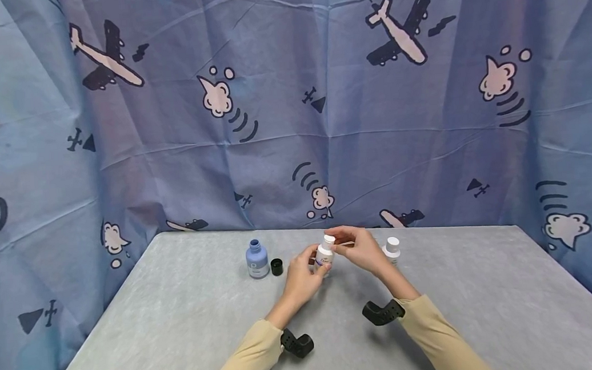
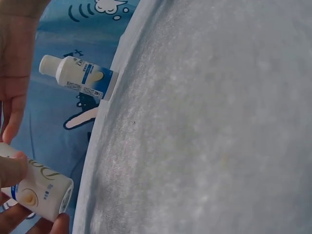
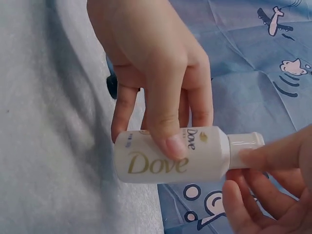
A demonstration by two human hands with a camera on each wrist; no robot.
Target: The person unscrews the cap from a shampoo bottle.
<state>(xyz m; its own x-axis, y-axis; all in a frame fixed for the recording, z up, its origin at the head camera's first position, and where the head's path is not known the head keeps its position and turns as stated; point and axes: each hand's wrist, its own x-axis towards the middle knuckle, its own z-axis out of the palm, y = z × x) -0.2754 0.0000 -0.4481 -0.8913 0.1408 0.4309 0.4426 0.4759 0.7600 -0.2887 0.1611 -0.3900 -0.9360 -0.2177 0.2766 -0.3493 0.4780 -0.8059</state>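
Note:
In front of me my left hand [image 1: 300, 276] grips the body of a small white Dove bottle [image 1: 324, 256], its thumb across the printed side. The right wrist view shows the bottle's white cap [image 3: 238, 141] pinched between the thumb and fingers of my right hand [image 3: 278, 178]. The cap sits on the neck. In the left wrist view the bottle's round base [image 2: 67, 197] is visible, held up above the table surface.
A blue bottle [image 1: 257, 261] with an uncapped neck stands at the left, beside a black cap [image 1: 277, 266]. Behind my right wrist stands another white bottle [image 1: 392, 248], capped, with a blue-and-white label. A patterned blue curtain [image 1: 273, 152] hangs behind the grey-covered table [image 1: 182, 325].

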